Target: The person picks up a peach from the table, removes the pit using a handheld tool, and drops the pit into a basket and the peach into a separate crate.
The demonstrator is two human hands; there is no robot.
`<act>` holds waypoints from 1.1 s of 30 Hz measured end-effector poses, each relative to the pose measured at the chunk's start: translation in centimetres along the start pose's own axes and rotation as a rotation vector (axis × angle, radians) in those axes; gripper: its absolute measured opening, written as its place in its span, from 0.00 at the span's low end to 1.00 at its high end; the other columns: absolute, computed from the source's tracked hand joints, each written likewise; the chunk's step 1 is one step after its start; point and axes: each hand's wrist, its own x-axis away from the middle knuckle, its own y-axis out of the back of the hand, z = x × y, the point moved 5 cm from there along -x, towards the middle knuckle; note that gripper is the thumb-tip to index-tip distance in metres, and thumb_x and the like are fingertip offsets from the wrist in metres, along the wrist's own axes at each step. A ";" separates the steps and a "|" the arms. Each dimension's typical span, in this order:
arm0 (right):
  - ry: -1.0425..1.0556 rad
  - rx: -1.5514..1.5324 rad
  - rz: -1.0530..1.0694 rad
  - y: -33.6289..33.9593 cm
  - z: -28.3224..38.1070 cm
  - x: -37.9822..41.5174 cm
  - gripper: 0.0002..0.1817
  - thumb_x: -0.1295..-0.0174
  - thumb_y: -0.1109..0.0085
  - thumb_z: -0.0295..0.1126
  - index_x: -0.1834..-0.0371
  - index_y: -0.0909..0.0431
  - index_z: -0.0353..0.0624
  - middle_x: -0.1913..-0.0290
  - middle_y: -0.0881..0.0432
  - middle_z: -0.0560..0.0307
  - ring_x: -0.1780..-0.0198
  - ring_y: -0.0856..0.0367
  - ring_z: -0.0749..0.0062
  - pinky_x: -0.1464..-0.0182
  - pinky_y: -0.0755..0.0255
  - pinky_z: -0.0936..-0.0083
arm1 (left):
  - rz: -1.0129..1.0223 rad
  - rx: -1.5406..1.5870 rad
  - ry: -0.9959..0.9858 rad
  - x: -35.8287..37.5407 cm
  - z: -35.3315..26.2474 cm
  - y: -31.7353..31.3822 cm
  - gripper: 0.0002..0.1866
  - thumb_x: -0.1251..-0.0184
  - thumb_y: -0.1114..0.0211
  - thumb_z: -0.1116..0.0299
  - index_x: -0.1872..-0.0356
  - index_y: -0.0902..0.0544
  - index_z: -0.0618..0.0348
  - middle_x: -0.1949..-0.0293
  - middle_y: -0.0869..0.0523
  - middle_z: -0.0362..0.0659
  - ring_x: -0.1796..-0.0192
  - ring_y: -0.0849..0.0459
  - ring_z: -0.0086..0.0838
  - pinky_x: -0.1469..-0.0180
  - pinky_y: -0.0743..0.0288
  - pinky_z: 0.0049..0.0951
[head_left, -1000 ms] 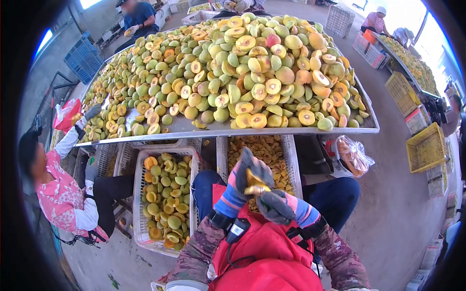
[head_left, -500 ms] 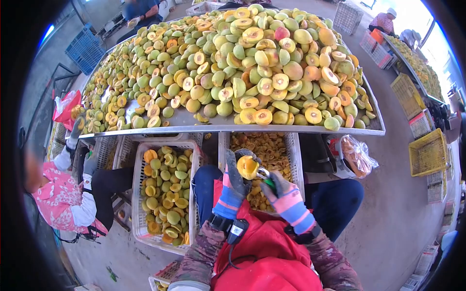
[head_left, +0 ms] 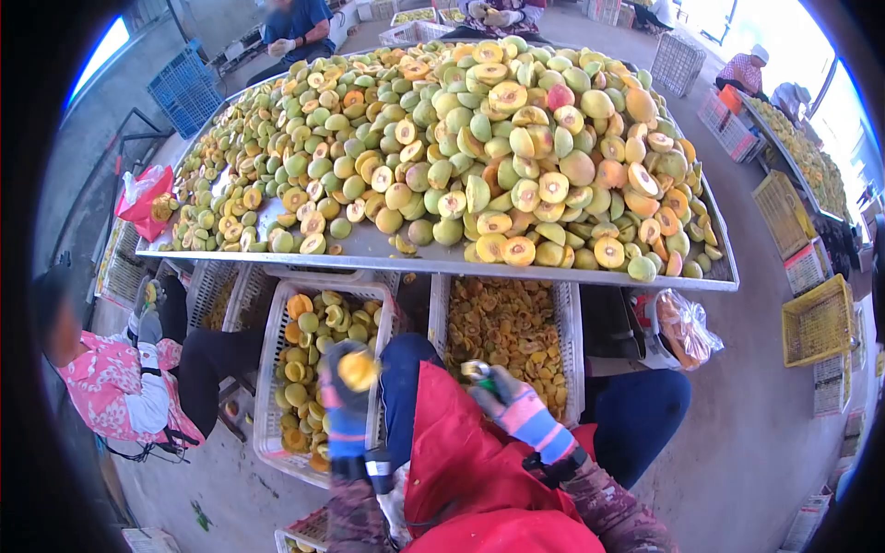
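Note:
My gloved left hand [head_left: 345, 380], smeared by motion, holds an orange fruit half [head_left: 359, 370] over the right side of the white crate of fruit halves [head_left: 262, 405]. My gloved right hand [head_left: 502, 392] is closed round a green-handled tool [head_left: 479, 372] with a metal end, in front of my red apron. Behind it, a second white crate [head_left: 572, 341] between my knees holds brownish-orange fruit pieces. Beyond both crates, a metal-edged table [head_left: 442, 267] bears a large heap of cut fruit [head_left: 415, 157].
A co-worker in a pink patterned top [head_left: 115, 378] sits at the left. Other people sit beyond the table. A plastic bag [head_left: 684, 327] lies right of my crate. Yellow crates [head_left: 819, 323] stand at the far right, a blue crate [head_left: 187, 89] at the back left.
My left hand has moved left with the fruit half, away from the tool, to the left crate. My right hand has shifted slightly left and down. The view has tilted up a little.

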 end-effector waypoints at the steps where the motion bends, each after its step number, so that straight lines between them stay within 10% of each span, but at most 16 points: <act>1: -0.127 -0.103 -0.089 1.2 -2.2 0.5 0.11 0.40 0.43 0.34 0.59 0.30 0.43 0.69 0.21 0.44 0.66 0.21 0.45 0.68 0.30 0.59 | -0.082 -0.276 -0.086 -1.0 -0.9 4.8 0.16 0.33 0.45 0.54 0.61 0.20 0.57 0.62 0.18 0.46 0.59 0.19 0.36 0.54 0.24 0.36; 3: -0.217 0.305 -0.115 3.9 -4.3 1.7 0.13 0.38 0.46 0.40 0.58 0.31 0.44 0.68 0.19 0.42 0.64 0.21 0.43 0.66 0.28 0.56 | -0.074 -1.471 -0.266 -1.7 -1.1 11.2 0.15 0.37 0.41 0.61 0.55 0.19 0.59 0.58 0.18 0.49 0.54 0.19 0.38 0.49 0.26 0.36; 6: -0.264 0.224 -0.214 5.0 -7.1 2.3 0.13 0.37 0.46 0.39 0.56 0.30 0.44 0.68 0.19 0.42 0.64 0.21 0.43 0.64 0.28 0.56 | -0.121 -1.326 -0.591 -2.4 -3.9 5.2 0.18 0.41 0.38 0.67 0.49 0.21 0.58 0.55 0.18 0.51 0.51 0.19 0.39 0.46 0.28 0.36; 10: -0.146 0.213 -0.342 5.5 -4.7 3.2 0.14 0.38 0.45 0.39 0.55 0.26 0.43 0.65 0.19 0.44 0.62 0.21 0.44 0.62 0.27 0.58 | 0.349 -0.801 -0.488 -6.3 -2.8 -15.1 0.20 0.41 0.39 0.69 0.46 0.23 0.56 0.50 0.19 0.51 0.48 0.20 0.40 0.42 0.30 0.33; 15: -0.099 0.084 -0.492 6.8 -4.1 6.3 0.14 0.37 0.44 0.36 0.53 0.25 0.40 0.64 0.19 0.43 0.61 0.20 0.45 0.61 0.27 0.61 | 0.415 -1.365 -0.541 -10.4 1.8 -29.8 0.30 0.43 0.38 0.58 0.37 0.35 0.42 0.54 0.21 0.52 0.53 0.20 0.47 0.54 0.25 0.42; 21: -0.110 0.405 -0.232 5.9 -6.6 6.7 0.11 0.38 0.44 0.31 0.56 0.25 0.36 0.65 0.19 0.43 0.62 0.20 0.46 0.60 0.26 0.64 | 0.200 -0.972 -0.733 -11.5 0.6 -25.0 0.21 0.45 0.34 0.65 0.48 0.24 0.48 0.54 0.19 0.49 0.56 0.18 0.43 0.54 0.23 0.40; 24: -0.106 -0.107 -0.434 7.1 -6.0 4.3 0.11 0.38 0.46 0.26 0.54 0.25 0.33 0.64 0.19 0.45 0.59 0.20 0.52 0.55 0.27 0.67 | 0.229 0.222 0.050 -10.1 1.4 -21.1 0.16 0.40 0.37 0.75 0.50 0.25 0.57 0.61 0.18 0.42 0.63 0.17 0.28 0.65 0.18 0.27; 25: 0.259 0.243 -0.465 6.8 -4.4 3.8 0.09 0.36 0.48 0.27 0.55 0.26 0.33 0.64 0.19 0.46 0.61 0.19 0.53 0.58 0.27 0.69 | 0.371 0.356 0.157 -7.4 0.7 -21.0 0.16 0.41 0.37 0.74 0.52 0.29 0.56 0.63 0.19 0.44 0.66 0.17 0.31 0.66 0.17 0.29; 28: 0.282 0.247 -0.484 8.2 4.4 1.8 0.07 0.35 0.49 0.27 0.58 0.27 0.35 0.66 0.18 0.47 0.63 0.18 0.55 0.62 0.26 0.71 | 0.520 0.524 0.370 -1.7 -0.2 -20.5 0.18 0.40 0.37 0.71 0.51 0.31 0.55 0.62 0.20 0.46 0.64 0.17 0.34 0.64 0.18 0.31; 29: 0.234 0.077 -0.439 7.7 4.8 1.3 0.09 0.34 0.49 0.31 0.56 0.28 0.37 0.70 0.21 0.54 0.69 0.21 0.65 0.67 0.27 0.73 | 0.573 0.546 0.363 -0.3 0.1 -20.3 0.19 0.41 0.36 0.69 0.49 0.29 0.56 0.61 0.19 0.46 0.60 0.17 0.34 0.62 0.18 0.31; 30: 0.190 -0.092 -0.396 7.3 5.2 1.1 0.11 0.33 0.50 0.35 0.54 0.29 0.40 0.74 0.24 0.61 0.75 0.24 0.74 0.73 0.28 0.75 | 0.617 0.355 -0.049 1.1 -0.2 -19.7 0.20 0.34 0.40 0.59 0.46 0.31 0.56 0.56 0.21 0.47 0.54 0.19 0.36 0.56 0.19 0.35; 33: -0.294 -0.927 -0.091 5.5 5.2 1.4 0.14 0.32 0.52 0.45 0.60 0.29 0.44 0.78 0.29 0.65 0.84 0.33 0.77 0.83 0.38 0.79 | 0.509 0.266 0.070 3.0 0.3 -19.5 0.21 0.29 0.48 0.54 0.44 0.32 0.58 0.50 0.24 0.48 0.50 0.21 0.36 0.52 0.21 0.36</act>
